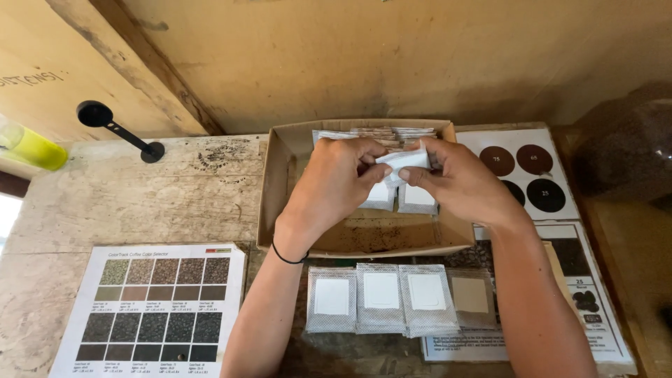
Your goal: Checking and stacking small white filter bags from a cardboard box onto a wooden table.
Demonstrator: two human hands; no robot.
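Note:
My left hand (336,183) and my right hand (458,180) meet over an open cardboard box (276,189) and both pinch a small white packet (402,159) between their fingertips. Below the hands, more white packets (418,197) stand on edge in the box, and a stack of them (381,133) fills its far end. A black band circles my left wrist. In front of the box, several flat mesh-edged sachets (381,294) lie in a row on the wooden table (140,196).
A printed colour chart with dark sample squares (150,308) lies at the near left. Sheets with dark round swatches (525,175) lie right of the box. A black scoop (112,126) and a yellow-green bottle (31,147) sit at the far left. A dark jar (626,147) stands at right.

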